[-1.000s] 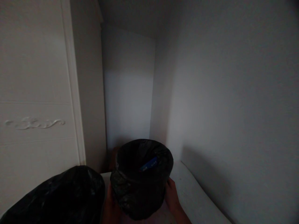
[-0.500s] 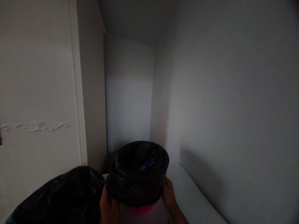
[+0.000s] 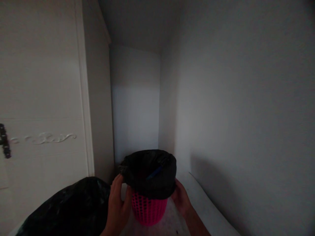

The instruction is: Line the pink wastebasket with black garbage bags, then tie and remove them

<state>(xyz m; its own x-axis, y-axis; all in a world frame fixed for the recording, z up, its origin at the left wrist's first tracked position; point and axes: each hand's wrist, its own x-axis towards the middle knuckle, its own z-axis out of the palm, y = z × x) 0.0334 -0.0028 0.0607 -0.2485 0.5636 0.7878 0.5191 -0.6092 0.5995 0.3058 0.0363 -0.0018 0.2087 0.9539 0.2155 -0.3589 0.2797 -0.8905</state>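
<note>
fingers (image 3: 116, 186) touch the black bag (image 3: 155, 187) between them, atop the pink basket (image 3: 149, 211)

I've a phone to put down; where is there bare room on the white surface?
Bare: the strip of white surface between right forearm and wall. Crowded: leftward, where the left hand sits between the black bag and the lined pink basket.

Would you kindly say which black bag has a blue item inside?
The bag draped over the pink basket, between left hand and right hand; the other bag, at lower left, shows nothing blue.
</note>
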